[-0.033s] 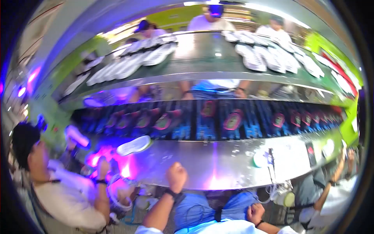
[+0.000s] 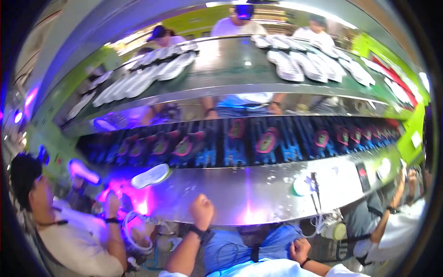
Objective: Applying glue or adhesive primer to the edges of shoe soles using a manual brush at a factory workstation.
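Observation:
My left hand is closed in a fist over the near edge of the metal bench, with nothing showing in it. My right hand rests on my right thigh, its fingers curled and nothing visible between them. On the bench, up and to the left of my left fist, lies a white shoe sole. It is apart from both hands. Farther right on the bench are a small round green-and-white container and a thin dark upright tool.
Beyond the bench runs a rack carrying pink-edged shoe parts. White soles line the green belt above it. A co-worker sits at left, beside pink-purple light. Another person sits at right; several more are across the belt.
The whole view has shifted slightly, with the bench, rack and soles appearing a little farther left. Both my hands keep much the same pose.

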Motion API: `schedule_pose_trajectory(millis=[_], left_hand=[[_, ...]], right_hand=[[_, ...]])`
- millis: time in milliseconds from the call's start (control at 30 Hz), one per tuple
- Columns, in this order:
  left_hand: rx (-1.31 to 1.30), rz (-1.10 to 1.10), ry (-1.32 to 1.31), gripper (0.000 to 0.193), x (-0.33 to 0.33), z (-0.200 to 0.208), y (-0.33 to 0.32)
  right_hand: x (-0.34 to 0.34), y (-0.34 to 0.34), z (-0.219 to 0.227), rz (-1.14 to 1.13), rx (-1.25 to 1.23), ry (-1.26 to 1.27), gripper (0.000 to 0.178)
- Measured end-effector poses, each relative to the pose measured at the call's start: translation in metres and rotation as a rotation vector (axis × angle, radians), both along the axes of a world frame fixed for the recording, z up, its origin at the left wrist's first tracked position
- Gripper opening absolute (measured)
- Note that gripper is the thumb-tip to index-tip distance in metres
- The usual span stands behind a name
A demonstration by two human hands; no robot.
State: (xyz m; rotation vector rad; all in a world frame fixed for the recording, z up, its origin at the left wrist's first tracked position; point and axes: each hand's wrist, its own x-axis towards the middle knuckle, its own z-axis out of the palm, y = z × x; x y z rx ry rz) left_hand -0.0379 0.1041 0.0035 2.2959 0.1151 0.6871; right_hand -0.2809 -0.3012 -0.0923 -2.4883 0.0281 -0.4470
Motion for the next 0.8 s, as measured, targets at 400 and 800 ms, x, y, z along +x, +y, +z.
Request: schedule_pose_trajectory(millis=[400,800], left_hand=[[-0.165,-0.022,0.052,0.054,0.006,0.023,-0.015],[-0.674,-0.113,-0.007,0.028,0.063,0.073,-0.02]], right_hand=[[0.0,0.009,0.033,-0.015,-0.035,0.04,0.027],[0.01,0.01,0.04,0.023,0.022,0.057,0.027]])
